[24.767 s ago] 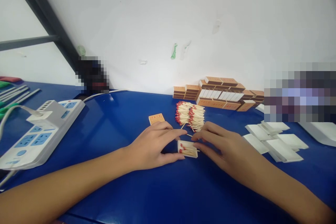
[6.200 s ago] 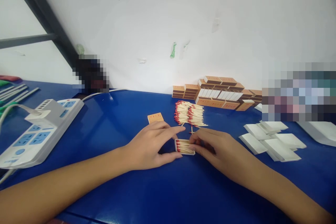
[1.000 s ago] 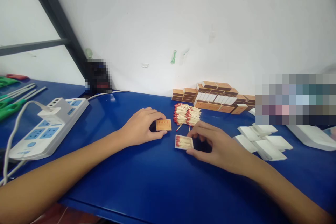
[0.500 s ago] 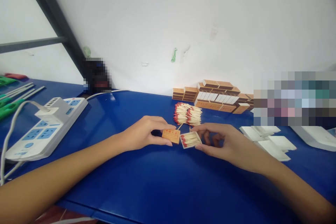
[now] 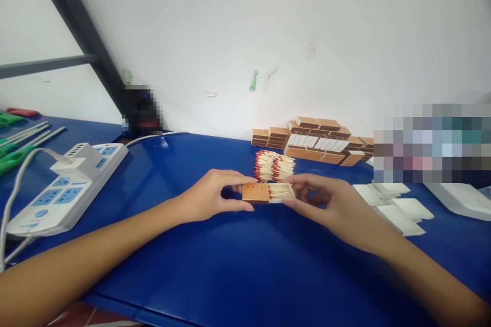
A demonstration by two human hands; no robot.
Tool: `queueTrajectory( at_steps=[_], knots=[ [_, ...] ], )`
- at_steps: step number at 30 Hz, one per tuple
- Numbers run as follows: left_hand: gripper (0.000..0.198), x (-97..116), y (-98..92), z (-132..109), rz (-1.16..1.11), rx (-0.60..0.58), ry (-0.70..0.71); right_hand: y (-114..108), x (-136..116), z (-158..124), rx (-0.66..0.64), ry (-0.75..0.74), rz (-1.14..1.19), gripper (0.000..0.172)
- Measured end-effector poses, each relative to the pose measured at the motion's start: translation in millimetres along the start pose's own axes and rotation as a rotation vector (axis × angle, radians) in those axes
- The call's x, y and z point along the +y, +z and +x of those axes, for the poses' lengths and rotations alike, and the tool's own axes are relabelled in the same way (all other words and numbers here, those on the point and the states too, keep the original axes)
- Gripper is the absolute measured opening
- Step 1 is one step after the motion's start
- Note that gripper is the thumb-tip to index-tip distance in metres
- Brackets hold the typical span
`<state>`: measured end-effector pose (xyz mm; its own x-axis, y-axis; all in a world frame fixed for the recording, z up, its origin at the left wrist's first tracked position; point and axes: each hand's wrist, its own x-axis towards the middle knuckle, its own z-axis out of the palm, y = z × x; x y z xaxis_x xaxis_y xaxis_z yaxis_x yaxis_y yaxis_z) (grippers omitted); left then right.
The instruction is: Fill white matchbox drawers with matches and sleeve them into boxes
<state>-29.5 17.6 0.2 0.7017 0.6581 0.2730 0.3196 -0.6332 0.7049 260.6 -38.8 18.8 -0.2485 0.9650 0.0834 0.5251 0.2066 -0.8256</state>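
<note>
I see the left hand (image 5: 210,197) pinching the orange sleeve (image 5: 255,192) between thumb and fingers, just above the blue table (image 5: 215,271). The right hand (image 5: 333,205) grips the white tray (image 5: 282,192) of matches from the 3 o'clock side, thumb on the near edge, fingers on the far edge. The tray's left end sits partly inside the sleeve; about half of it shows, with pale match sticks lying in it. Sleeve and tray meet at the middle of the view, between both hands.

At 12 o'clock from them, close by, lies the loose pile of red-tipped matches (image 5: 273,167). Farther that way, against the wall, stand stacked matchboxes (image 5: 314,141). At 3 o'clock lie empty white trays (image 5: 395,205). At 9 o'clock sits a power strip (image 5: 65,189) with a plug in it. I think the tray is lifted off the table, though the angle leaves that unclear.
</note>
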Motion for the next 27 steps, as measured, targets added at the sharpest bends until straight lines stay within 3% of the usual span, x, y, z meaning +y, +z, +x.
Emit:
queueTrajectory(
  at_steps=[5, 9, 15, 19, 24, 27],
  knots=[
    [0.057, 4, -0.3, 0, -0.078, 0.019, -0.082, 6, 2, 0, 0.045, 0.007, 0.020, 0.049],
    [0.054, 8, 2.0, -1, -0.143, 0.019, -0.082, 16, -1, -2, -0.031, 0.045, 0.068, 0.052],
    [0.055, 7, 10.5, -4, -0.173, 0.165, -0.123, 37, -8, -13, -0.006, 0.015, 0.033, 0.058],
    [0.062, 10, 16.4, -5, -0.181, 0.152, -0.081, 49, -13, -25, -0.122, -0.063, -0.020, 0.068],
    [0.059, 24, 17.9, -1, -0.139, 0.192, -0.119, 46, -19, -31, -0.104, -0.104, -0.033, 0.073],
    [0.052, 27, 9.2, 10, -0.160, 0.180, -0.117, 38, -16, -26, -0.087, -0.130, -0.055, 0.071]
  ],
)
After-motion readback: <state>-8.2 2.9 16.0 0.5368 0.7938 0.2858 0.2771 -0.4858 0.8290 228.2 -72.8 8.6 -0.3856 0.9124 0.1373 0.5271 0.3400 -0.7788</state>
